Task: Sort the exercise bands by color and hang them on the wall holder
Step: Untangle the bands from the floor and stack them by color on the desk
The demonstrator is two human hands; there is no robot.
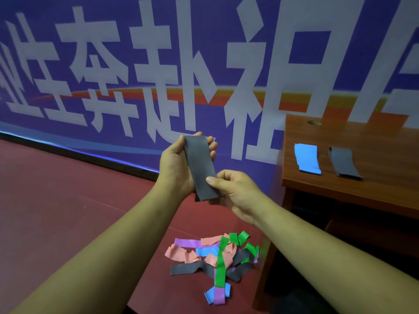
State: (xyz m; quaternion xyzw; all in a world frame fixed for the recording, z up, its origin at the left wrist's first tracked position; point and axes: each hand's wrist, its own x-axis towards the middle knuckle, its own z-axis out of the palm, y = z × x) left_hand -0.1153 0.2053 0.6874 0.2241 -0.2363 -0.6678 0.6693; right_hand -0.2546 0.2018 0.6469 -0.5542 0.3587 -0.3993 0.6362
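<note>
I hold a folded grey band [200, 165] flat in front of me with both hands. My left hand [179, 164] cups its upper end, fingers curled behind it. Thumb and fingers of my right hand [235, 191] pinch its lower end. On the red floor below lies a tangled pile of bands [215, 257] in pink, purple, blue, green and grey. A folded blue band [307, 158] and a folded grey band [344, 163] lie side by side on the wooden table [374, 196] at the right. No wall holder is in view.
A large blue banner with white characters [158, 75] covers the wall ahead. The wooden table's front edge juts out to the right of my right arm, with dark space beneath it. Red floor [56, 211] stretches to the left.
</note>
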